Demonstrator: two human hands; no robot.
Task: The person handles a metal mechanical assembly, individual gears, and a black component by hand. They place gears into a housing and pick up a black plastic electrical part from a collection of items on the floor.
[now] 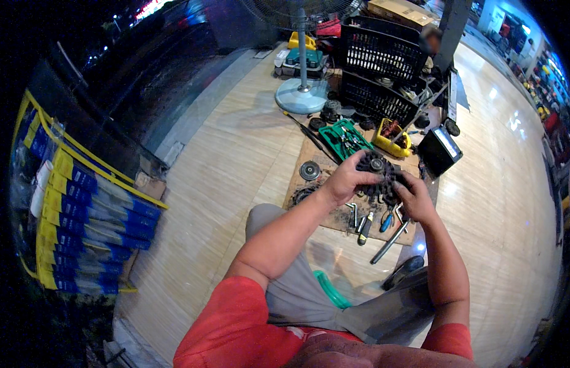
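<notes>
Both my hands hold a dark, greasy round metal part with fins and a hub [377, 164], just above a sheet of cardboard. My left hand [348, 180] grips its left side, the thumb lying across the front. On its right side, my right hand [415, 195] has its fingers curled round the edge. Below the part lie a bent metal wrench [353, 213], a yellow-and-black screwdriver [365, 229], a blue-handled tool [386, 221] and a long metal bar [389, 243]. A round metal disc [309, 170] rests to the left on the cardboard [297, 179].
Beyond my hands are an open green tool case [327, 134], a yellow container [405, 151] of reddish-brown parts and a black box [441, 151]. Farther back stand black crates [383, 55] and a fan [302, 97]. A yellow-framed rack [113, 184] stands left.
</notes>
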